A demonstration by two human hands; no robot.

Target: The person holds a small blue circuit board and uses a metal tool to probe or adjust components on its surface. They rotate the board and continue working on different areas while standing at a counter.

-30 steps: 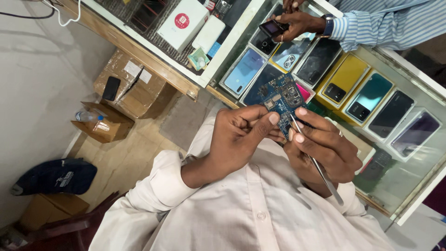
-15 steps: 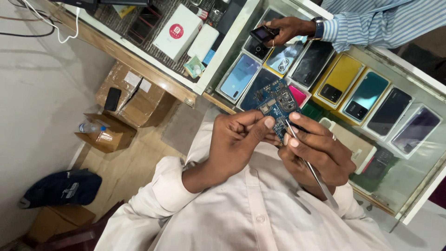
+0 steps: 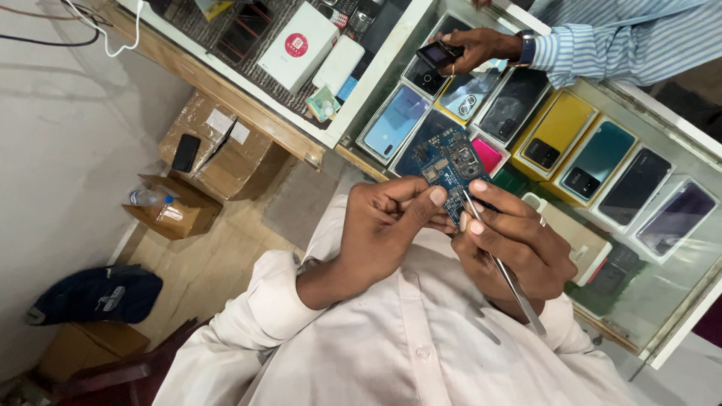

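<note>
Bright, even daylight fills the view, with no single hard source showing. The glass counter top (image 3: 662,293) is the landmark: its pane carries pale, milky reflections, strongest toward its lower right end, which veil the phones (image 3: 602,162) beneath it. Left of the counter, the grey floor (image 3: 68,150) is evenly lit and a little washed out. Shadows are soft; a dim patch lies under the cardboard boxes (image 3: 218,158) beside the counter, and the dark bag (image 3: 98,293) farther left sinks into near black. The circuit board (image 3: 451,169) just in front of the counter is sharp. Straight counter edges bow slightly toward the frame's corners, and detail there softens
</note>
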